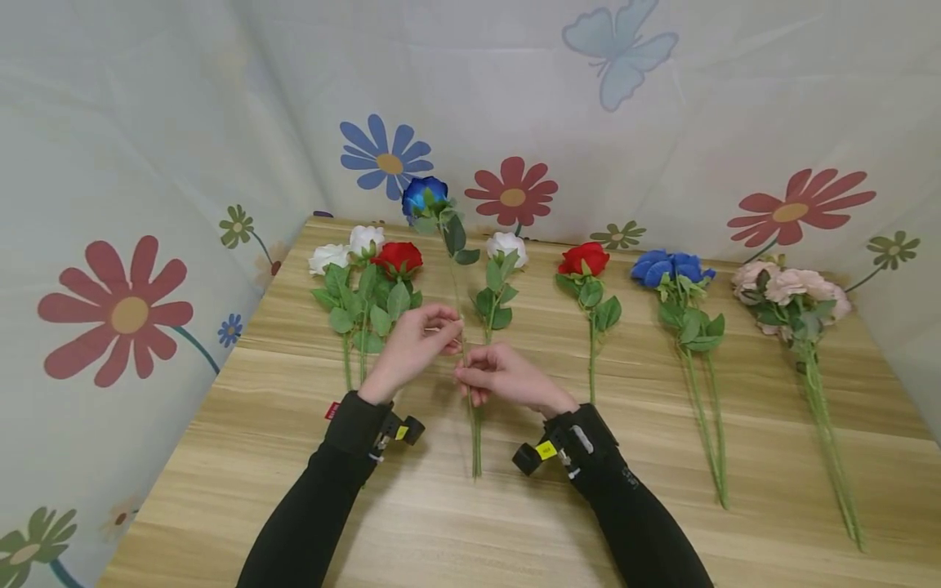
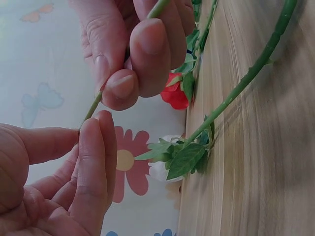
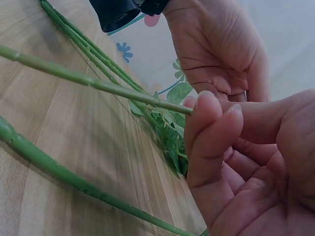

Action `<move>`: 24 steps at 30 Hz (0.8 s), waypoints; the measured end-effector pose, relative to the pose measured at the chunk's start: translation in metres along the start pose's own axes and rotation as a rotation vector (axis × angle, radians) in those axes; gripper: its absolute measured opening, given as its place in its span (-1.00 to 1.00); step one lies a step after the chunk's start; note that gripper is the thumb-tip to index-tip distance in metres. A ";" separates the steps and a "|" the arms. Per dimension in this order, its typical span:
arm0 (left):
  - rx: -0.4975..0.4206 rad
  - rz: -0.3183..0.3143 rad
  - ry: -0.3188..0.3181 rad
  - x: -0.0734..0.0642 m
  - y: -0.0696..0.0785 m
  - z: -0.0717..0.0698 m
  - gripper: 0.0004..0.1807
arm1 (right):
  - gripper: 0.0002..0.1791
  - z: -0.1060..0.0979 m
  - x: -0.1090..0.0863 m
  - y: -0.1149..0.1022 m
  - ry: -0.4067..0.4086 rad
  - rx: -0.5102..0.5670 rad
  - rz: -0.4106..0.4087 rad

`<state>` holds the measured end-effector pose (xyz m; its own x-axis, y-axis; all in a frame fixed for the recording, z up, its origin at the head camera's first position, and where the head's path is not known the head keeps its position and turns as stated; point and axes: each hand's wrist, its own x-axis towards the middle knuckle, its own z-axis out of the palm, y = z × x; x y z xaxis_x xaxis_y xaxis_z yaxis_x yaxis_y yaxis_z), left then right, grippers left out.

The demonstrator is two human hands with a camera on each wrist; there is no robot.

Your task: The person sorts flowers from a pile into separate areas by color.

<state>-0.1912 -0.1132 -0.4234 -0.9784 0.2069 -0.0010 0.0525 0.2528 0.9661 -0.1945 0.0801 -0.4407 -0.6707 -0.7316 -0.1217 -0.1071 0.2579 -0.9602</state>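
Observation:
A blue rose (image 1: 425, 198) is held raised over the table, its bloom tilted toward the backdrop. My left hand (image 1: 419, 343) pinches its green stem between thumb and fingertips. Just below that, my right hand (image 1: 515, 376) pinches the same stem, fingers curled in. In the left wrist view, the stem (image 2: 91, 109) runs between the fingertips of both hands. A single white rose (image 1: 507, 249) lies on the table behind the hands, with its stem (image 3: 74, 182) beneath the right hand in the right wrist view.
Two white roses (image 1: 366, 238) and a red rose (image 1: 399, 257) lie at the left. To the right are another red rose (image 1: 584, 259), blue roses (image 1: 671, 268) and a bunch of pale pink flowers (image 1: 797, 286). A printed curtain (image 1: 441, 73) hangs behind the wooden table (image 1: 243, 457).

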 end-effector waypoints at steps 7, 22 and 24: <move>0.004 0.014 -0.010 -0.001 0.001 0.000 -0.68 | -0.75 -0.001 -0.001 -0.001 0.002 -0.011 0.003; 0.039 0.018 -0.034 0.000 0.001 0.001 -0.70 | -0.74 -0.005 -0.002 -0.001 0.003 -0.066 0.021; 0.053 0.023 -0.028 0.000 0.002 0.001 -0.69 | -0.74 -0.005 -0.002 -0.002 0.007 -0.071 0.027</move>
<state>-0.1909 -0.1116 -0.4219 -0.9707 0.2399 0.0132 0.0864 0.2975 0.9508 -0.1968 0.0844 -0.4375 -0.6793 -0.7194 -0.1450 -0.1409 0.3217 -0.9363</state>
